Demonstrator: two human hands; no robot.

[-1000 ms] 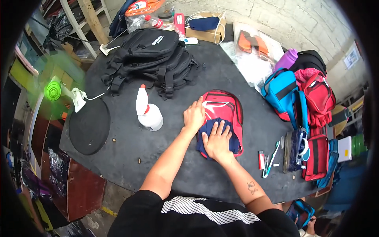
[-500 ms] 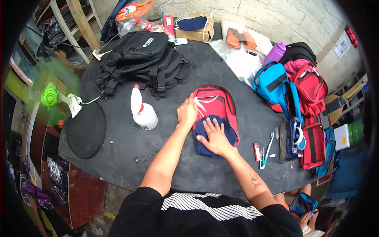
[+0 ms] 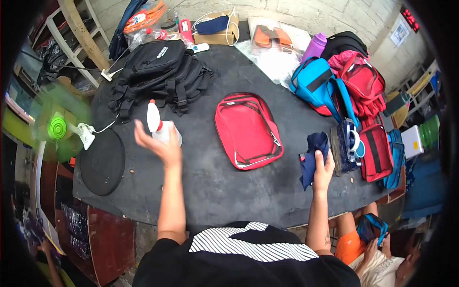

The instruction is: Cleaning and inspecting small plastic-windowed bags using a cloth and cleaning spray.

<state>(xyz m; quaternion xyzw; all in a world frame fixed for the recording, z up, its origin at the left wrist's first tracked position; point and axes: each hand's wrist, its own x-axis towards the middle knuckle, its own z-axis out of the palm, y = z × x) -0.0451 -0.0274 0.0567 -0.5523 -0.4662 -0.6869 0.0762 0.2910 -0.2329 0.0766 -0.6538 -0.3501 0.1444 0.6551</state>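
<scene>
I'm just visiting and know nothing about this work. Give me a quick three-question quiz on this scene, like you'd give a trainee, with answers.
1. What is the person's right hand holding?
2. True or false: the red bag lies on the table with neither hand touching it.
3. Which of these is nearest the left hand?
A) purple bottle
B) white spray bottle
C) black backpack

Key:
1. A dark blue cloth.
2. True.
3. B.

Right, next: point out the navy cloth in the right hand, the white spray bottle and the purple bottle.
Navy cloth (image 3: 309,166): head view, on its middle folds.
White spray bottle (image 3: 153,116): head view, on its trigger head.
Purple bottle (image 3: 313,48): head view, on its body.
</scene>
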